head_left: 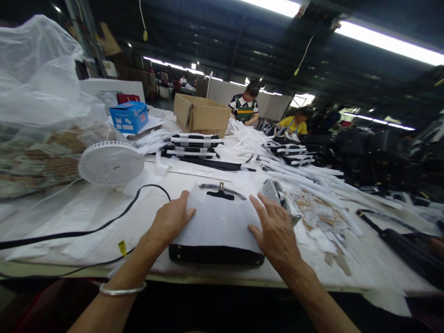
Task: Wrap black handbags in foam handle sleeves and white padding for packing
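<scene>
A black handbag (215, 255) with small gold studs lies flat in front of me at the table's near edge. A thin white sheet (218, 222) covers most of it, leaving the bottom edge, a black tab (220, 195) and the handle (232, 190) showing at the far end. My left hand (171, 216) rests at the sheet's left edge, thumb and forefinger apart; its other fingers are partly hidden. On the right edge, my right hand (275, 224) touches the sheet with spread fingers. A grey metal tool or dispenser (274, 192) stands just behind that hand.
A white fan (111, 163) and black cable (128, 208) are at left, near a clear plastic bag (41, 115). Wrapped straps (194, 145) and a cardboard box (201, 113) lie beyond. Paper scraps (322, 215) and another black bag (405, 245) are right. Two people work across the table.
</scene>
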### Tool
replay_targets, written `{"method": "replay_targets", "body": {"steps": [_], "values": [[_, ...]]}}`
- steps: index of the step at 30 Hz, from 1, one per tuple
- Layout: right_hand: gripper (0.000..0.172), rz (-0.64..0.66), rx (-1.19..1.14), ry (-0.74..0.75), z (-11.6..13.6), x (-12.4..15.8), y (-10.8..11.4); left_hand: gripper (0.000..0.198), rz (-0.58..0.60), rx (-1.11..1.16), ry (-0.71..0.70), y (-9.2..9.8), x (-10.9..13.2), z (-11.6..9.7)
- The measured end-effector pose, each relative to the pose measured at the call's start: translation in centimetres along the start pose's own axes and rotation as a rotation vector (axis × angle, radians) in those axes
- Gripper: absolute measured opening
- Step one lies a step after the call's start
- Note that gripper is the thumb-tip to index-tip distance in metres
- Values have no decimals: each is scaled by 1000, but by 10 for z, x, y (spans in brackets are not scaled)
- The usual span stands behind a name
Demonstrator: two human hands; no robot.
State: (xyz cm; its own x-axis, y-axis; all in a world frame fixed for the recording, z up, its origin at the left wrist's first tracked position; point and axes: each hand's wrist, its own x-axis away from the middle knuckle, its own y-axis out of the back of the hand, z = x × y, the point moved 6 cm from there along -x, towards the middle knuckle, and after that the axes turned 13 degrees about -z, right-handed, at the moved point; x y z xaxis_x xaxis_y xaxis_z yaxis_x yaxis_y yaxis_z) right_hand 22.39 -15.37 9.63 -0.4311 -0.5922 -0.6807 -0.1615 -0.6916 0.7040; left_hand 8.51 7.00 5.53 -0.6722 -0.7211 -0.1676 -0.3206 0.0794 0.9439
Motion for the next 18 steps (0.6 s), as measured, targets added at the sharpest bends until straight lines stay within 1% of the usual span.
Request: {"method": "replay_targets", "body": {"steps": [1,3,5,6,8,11,16,18], "values": [[55,15,-65,68,13,0,0,39,0,1,1,-1,0,0],[46,102,-215,166,35,3,-4,40,-1,5,-4,-2,-1,1],[48,227,-321,219,49,9,-13,41,0,8,-13,-1,-2,0],[49,279,-348,233,52,11,-20,42,1,8,-16,-1,-2,0],[44,338,-366,242,51,15,-31,42,3,8,-20,-1,-4,0],[40,361,-370,229,41,15,-41,41,-2,13,-29,-3,-9,1],[41,437,-365,188,33,16,-44,44,-6,19,-31,-9,-13,2],[44,472,-365,169,34,18,-43,48,-42,9,-28,-9,-9,1]]}}
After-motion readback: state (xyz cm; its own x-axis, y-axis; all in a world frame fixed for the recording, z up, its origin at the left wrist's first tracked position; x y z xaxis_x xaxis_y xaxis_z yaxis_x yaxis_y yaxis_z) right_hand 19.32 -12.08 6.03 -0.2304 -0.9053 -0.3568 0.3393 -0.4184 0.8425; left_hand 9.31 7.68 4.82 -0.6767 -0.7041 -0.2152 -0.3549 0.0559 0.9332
